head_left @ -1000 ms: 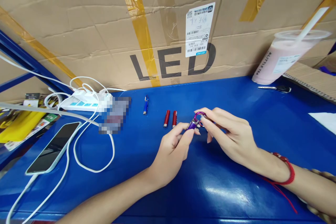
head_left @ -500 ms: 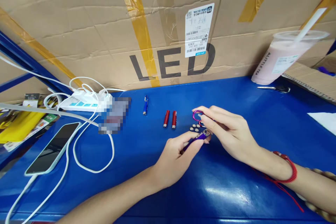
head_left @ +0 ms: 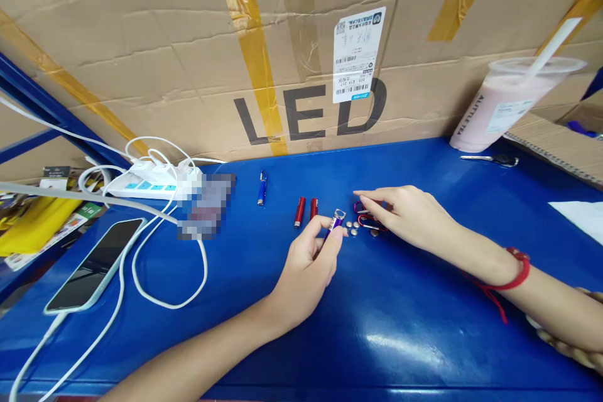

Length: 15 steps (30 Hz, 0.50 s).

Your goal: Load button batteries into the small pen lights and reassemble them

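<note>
My left hand grips a small purple flashlight between thumb and fingers, its silver end with a metal loop pointing up. To the right, my right hand hovers low over the blue surface with fingers stretched out and nothing held in them. Beneath its fingertips lie a purple carabiner and a red carabiner, both partly hidden. Several silver button cells are between the two hands. Just beyond my left hand are two red metal tubes, one red tube fully visible and another red tube partly covered.
A small blue flashlight lies farther back. On the left are a phone with white cables and a power strip. A drink cup and a key sit back right, before a large cardboard box.
My right hand has let go of the purple carabiner, which now lies on the surface. My left hand has moved slightly left and tilted the purple flashlight more upright.
</note>
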{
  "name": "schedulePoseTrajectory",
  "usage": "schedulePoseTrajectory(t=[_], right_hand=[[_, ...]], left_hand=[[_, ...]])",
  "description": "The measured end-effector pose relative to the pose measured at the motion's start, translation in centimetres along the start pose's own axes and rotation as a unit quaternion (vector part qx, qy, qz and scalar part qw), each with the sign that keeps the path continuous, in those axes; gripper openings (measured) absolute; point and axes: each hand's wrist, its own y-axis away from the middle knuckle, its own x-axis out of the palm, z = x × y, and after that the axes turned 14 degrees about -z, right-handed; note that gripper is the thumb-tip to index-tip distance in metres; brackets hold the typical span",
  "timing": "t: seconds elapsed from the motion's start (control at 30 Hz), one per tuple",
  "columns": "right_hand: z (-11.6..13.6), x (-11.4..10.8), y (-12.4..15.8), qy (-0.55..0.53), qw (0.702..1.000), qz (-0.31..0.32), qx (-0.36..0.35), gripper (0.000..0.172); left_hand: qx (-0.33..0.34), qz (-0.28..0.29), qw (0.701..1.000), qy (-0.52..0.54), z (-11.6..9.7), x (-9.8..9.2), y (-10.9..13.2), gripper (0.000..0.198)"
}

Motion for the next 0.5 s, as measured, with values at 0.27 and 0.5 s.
schedulePoseTrajectory(t=[0.27,0.5], right_hand=[[3.4,-2.0,0.7,-0.313,0.948,-0.024,0.043,0.036],[4.2,-1.5,1.1,-0.453,0.880,0.027,0.140,0.027]], left_hand=[[0.064,0.006,0.994,-0.094,0.3,-0.1,0.1,0.022],[0.129,-0.002,0.962,-0.241,0.4,-0.3,0.1,0.020]])
